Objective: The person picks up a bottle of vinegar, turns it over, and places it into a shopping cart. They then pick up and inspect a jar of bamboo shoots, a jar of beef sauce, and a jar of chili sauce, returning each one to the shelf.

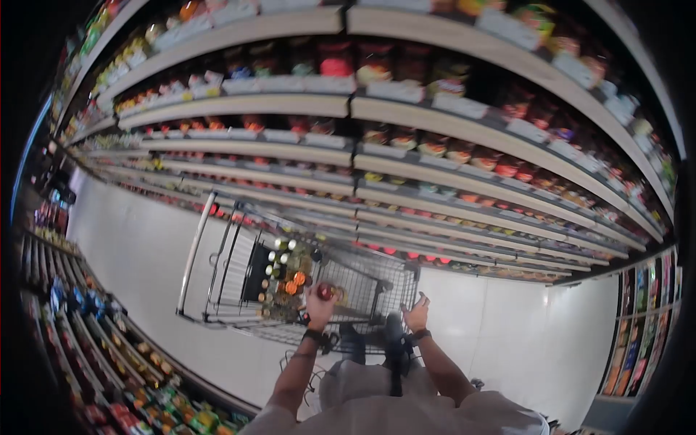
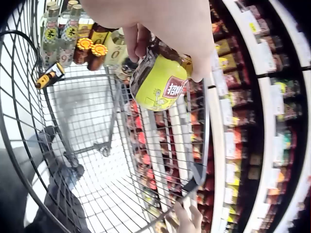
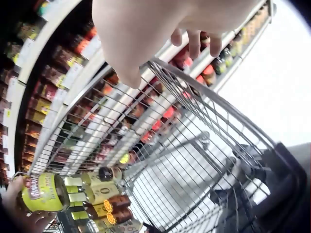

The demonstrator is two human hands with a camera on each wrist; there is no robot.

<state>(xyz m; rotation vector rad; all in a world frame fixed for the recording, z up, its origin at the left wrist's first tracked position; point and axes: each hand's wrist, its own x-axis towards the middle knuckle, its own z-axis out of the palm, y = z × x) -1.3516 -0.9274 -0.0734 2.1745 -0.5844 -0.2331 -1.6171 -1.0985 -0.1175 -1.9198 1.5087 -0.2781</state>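
Note:
My left hand point(image 1: 317, 310) grips a jar point(image 2: 158, 85) with a yellow-green label and a dark red lid. It holds the jar over the shopping cart point(image 1: 391, 279). Curled fingers and thumb show around the jar in the left wrist view. My right hand point(image 3: 165, 34) is over the cart's wire rim point(image 3: 189, 77), empty, with its fingers extended. Beneath the left hand, at one end of the cart, bottles stand grouped: clear ones point(image 2: 70, 34) and brown ones point(image 2: 97, 56) with orange caps.
Long shelves point(image 1: 449, 152) of jars and packets run close along the cart's far side. More stocked shelving point(image 1: 109, 326) stands at the lower left, and another rack point(image 1: 638, 326) at the right. A yellow-and-black tag point(image 2: 50, 76) hangs on the cart's wire side. Pale floor point(image 1: 500, 326) surrounds the cart.

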